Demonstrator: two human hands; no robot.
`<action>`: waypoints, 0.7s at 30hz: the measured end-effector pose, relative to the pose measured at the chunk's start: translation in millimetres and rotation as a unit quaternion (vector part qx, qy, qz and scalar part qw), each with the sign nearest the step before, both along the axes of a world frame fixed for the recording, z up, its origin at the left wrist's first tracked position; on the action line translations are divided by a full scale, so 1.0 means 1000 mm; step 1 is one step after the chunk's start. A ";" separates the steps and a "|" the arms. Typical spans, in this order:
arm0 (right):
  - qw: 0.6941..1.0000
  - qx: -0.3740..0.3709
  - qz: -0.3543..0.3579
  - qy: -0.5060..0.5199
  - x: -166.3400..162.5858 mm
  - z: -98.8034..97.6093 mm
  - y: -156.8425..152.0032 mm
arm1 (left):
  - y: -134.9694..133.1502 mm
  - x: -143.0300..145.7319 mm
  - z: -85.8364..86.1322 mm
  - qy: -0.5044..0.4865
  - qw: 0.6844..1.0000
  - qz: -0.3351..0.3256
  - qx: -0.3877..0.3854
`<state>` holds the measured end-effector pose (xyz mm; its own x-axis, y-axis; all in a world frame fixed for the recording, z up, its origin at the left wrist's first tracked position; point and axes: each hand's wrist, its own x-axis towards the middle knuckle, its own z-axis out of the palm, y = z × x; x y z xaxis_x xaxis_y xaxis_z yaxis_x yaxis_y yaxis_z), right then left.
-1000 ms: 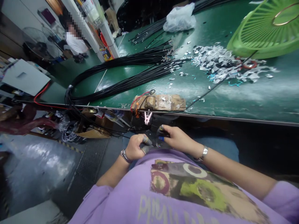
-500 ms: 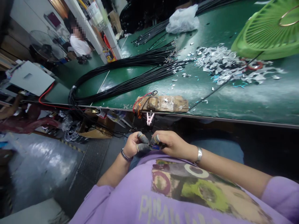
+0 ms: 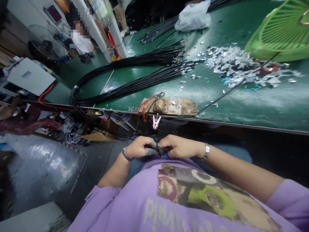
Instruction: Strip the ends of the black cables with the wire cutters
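Observation:
Close in front of my purple shirt, my two hands meet tip to tip below the table edge. My left hand (image 3: 141, 147) is closed in a pinch, with grey wrapping on its thumb and finger. My right hand (image 3: 178, 146) is closed too, its wrapped fingertips pressed against those of the left. A small blue thing (image 3: 166, 155) shows under the right fingers; its kind is unclear. Whatever lies between the fingertips is dark and mostly hidden. Just above the hands, a pink clothespin (image 3: 156, 122) hangs at the table edge below a wooden board (image 3: 184, 107).
On the green table (image 3: 241, 111) lie a looped bundle of black cables (image 3: 135, 87), silvery scraps (image 3: 231, 64), a plastic bag (image 3: 193, 16) and a green fan (image 3: 277, 35). A cardboard box (image 3: 102, 132) stands below. A person in white (image 3: 82, 42) is at the far left.
My hands have drawn closer together, the left moving slightly right and the fingertips now touching. Less of the blue thing shows. The view has shifted a little.

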<state>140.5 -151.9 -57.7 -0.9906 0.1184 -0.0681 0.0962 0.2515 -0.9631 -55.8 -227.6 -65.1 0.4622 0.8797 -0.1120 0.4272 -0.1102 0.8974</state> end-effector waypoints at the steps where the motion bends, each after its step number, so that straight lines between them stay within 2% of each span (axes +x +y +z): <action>1: 1.000 -0.009 0.001 -0.027 -0.001 0.000 0.001 | 0.001 0.000 0.000 0.017 1.000 -0.009 0.022; 4: 0.996 -0.048 -0.045 -0.055 -0.001 -0.006 0.002 | 0.001 -0.002 0.002 0.032 0.997 -0.009 0.069; 6: 0.987 -0.114 -0.112 -0.026 -0.001 -0.011 0.003 | 0.001 -0.005 0.007 0.010 0.996 0.017 0.087; 9: 0.941 -0.228 -0.250 0.020 -0.003 -0.018 0.005 | 0.001 -0.012 0.014 -0.043 0.989 0.078 0.115; 11: 0.904 -0.290 -0.312 0.041 -0.009 -0.019 0.008 | 0.003 -0.016 0.017 -0.075 0.983 0.117 0.123; 13: 0.879 -0.338 -0.330 0.061 -0.017 -0.018 0.011 | 0.008 -0.019 0.019 -0.100 0.977 0.144 0.124; 18: 0.856 -0.390 -0.330 0.079 -0.034 -0.013 0.013 | 0.021 -0.020 0.020 -0.159 0.965 0.181 0.107; 21: 0.833 -0.428 -0.339 0.091 -0.041 -0.014 0.010 | 0.026 -0.019 0.017 -0.189 0.960 0.188 0.081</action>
